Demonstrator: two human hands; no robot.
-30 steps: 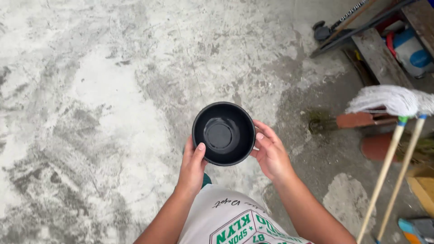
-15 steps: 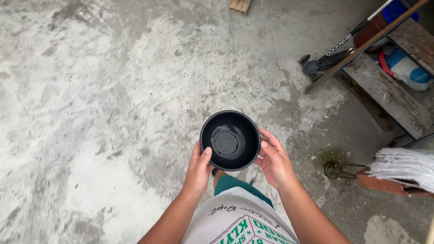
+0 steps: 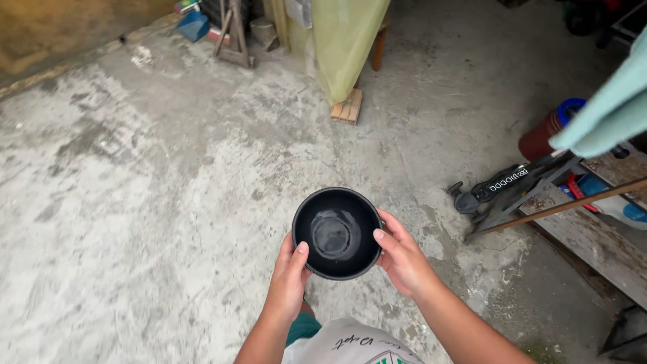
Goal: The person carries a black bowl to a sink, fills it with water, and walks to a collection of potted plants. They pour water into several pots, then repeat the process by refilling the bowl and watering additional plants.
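Observation:
I hold a round black bowl (image 3: 337, 232) in front of me with both hands, its opening facing up and its inside looking bare. My left hand (image 3: 289, 276) grips the near left rim with the thumb over the edge. My right hand (image 3: 402, 259) cups the right side, thumb on the rim. Below the bowl lies a stained grey concrete floor (image 3: 135, 202).
A yellow-green plastic sheet (image 3: 345, 37) hangs over a small wooden block (image 3: 348, 106) at the back. At right lie a black scooter (image 3: 495, 185), rusty planks (image 3: 593, 246), a red-brown container with a blue lid (image 3: 547, 131) and a hanging teal cloth (image 3: 610, 108).
The view has tilted up and forward: the mop and brooms at right have left the frame, and the back wall area has come in. The bowl stays in both hands.

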